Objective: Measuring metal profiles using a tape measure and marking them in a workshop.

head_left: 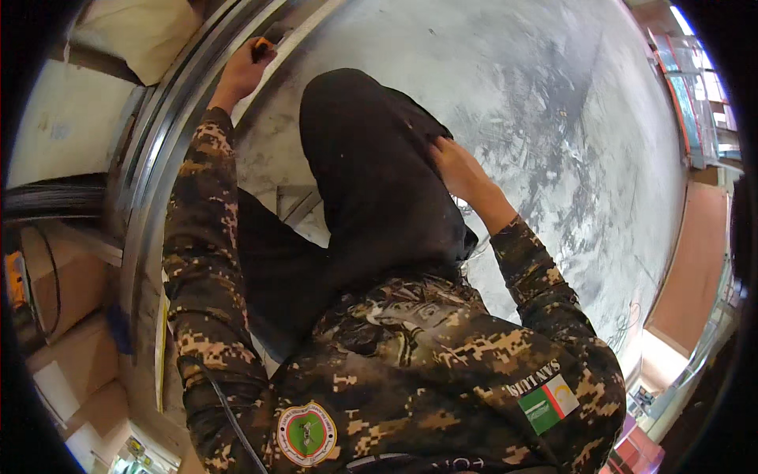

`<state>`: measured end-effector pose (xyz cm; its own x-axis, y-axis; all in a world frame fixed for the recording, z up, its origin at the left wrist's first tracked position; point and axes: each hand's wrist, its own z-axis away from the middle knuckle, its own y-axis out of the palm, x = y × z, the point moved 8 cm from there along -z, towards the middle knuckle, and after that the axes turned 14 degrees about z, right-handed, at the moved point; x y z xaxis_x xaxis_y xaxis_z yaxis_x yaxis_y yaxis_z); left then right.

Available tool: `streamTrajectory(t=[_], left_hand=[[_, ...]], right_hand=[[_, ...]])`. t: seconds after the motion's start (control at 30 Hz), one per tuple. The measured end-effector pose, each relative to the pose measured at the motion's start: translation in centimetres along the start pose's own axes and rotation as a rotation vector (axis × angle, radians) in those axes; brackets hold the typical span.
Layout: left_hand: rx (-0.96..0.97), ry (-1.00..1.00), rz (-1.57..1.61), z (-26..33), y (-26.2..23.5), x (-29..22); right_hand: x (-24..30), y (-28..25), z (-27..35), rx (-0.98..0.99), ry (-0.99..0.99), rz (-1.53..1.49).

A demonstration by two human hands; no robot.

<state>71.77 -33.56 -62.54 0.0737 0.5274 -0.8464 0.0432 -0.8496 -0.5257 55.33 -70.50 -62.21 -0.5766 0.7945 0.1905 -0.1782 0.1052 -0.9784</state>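
Note:
At the far left, my left hand (243,73) is closed around a small orange and black tool (263,46); its exact kind is too small to make out. That hand is over long metal bars (152,154), which run along my left side. My right hand (464,172) lies against the outer side of my raised leg in black trousers (371,150). Its fingertips disappear behind the cloth, so whether they grip anything is hidden. Both of my arms are in camouflage sleeves.
A smeared grey floor (505,87) spreads ahead and to the right. Cardboard boxes (71,276) and a bundle of black rods (59,201) are on the left. A flat metal piece (298,205) shows beside my leg. Brown panels (691,268) line the right edge.

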Motion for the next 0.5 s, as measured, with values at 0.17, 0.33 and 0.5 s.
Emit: streamTrajectory(t=[0.17, 0.33, 0.5], left_hand=[[0.013, 0.012, -0.035, 0.3, 0.3, -0.7], [0.031, -0.071, 0.061, 0.6, 0.4, -0.5], [-0.043, 0.02, -0.11, 0.8, -0.3, -1.0]], right_hand=[[-0.1, 1.7, -0.2, -0.053, -0.03, -0.085], [0.1, 3.6, -2.9, -0.09, -0.074, -0.358], [-0.9, 0.5, 1.8, -0.495, -0.03, -0.421]])
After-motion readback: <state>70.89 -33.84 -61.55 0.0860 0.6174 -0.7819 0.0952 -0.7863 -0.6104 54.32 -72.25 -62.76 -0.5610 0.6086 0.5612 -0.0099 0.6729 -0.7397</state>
